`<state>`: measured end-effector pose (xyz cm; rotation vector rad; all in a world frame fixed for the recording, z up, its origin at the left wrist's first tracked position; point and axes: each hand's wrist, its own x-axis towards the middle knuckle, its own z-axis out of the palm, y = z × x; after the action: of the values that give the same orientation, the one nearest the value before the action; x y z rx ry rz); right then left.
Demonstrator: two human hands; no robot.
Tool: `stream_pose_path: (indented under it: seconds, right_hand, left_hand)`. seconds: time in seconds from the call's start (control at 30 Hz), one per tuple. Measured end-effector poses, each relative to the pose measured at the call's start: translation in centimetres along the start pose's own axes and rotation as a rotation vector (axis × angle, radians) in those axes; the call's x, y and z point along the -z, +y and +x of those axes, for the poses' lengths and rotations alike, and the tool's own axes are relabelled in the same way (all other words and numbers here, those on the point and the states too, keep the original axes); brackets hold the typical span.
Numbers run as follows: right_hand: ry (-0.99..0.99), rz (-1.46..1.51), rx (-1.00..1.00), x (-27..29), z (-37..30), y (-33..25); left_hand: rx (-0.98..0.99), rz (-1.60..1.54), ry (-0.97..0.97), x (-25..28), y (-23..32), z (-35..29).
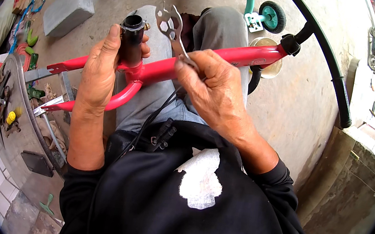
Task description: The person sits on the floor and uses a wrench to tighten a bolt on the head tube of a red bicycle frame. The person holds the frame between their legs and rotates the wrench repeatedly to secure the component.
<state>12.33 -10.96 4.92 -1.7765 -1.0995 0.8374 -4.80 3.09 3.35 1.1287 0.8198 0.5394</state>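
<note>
A red child's bike frame (162, 72) lies across my lap, with its forked end to the left. My left hand (97, 74) is wrapped round the short upright black seat tube (132, 41), thumb up along its near side. A small brass-coloured bolt end (147, 27) sticks out at the tube's clamp. My right hand (214, 90) pinches a flat silver multi-hole spanner (173, 29) between thumb and fingers. The spanner's head points up, just right of the tube and apart from it. Black cables (158, 108) hang below the frame.
At the frame's right end is a curved black handlebar (331, 65). A grey block (70, 11) and a teal-hubbed wheel (271, 17) stand ahead. On the left, a round table (23, 142) bears hand tools and a yellow roll (10, 117). A low wall (347, 199) rises at right.
</note>
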Motion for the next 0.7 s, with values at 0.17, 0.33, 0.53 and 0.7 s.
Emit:
stream_pose_path:
  seconds: [0.17,0.33,0.53,0.7]
  right_hand:
    - [-0.003,0.097,-0.065,1.9,1.0,-1.6]
    - [-0.063,0.034,-0.002,2.7,1.6,-3.0]
    - [-0.072,-0.021,0.041,3.6,2.1,-3.7]
    - [-0.1,-0.125,0.091,4.3,3.4,-4.9]
  left_hand:
    - [0.003,0.008,-0.012,0.0,0.0,-0.1]
    - [-0.006,0.009,-0.046,0.1,0.0,0.1]
    - [-0.016,0.026,0.003,-0.2,0.0,0.2]
    - [-0.009,0.044,0.008,-0.2,0.1,0.2]
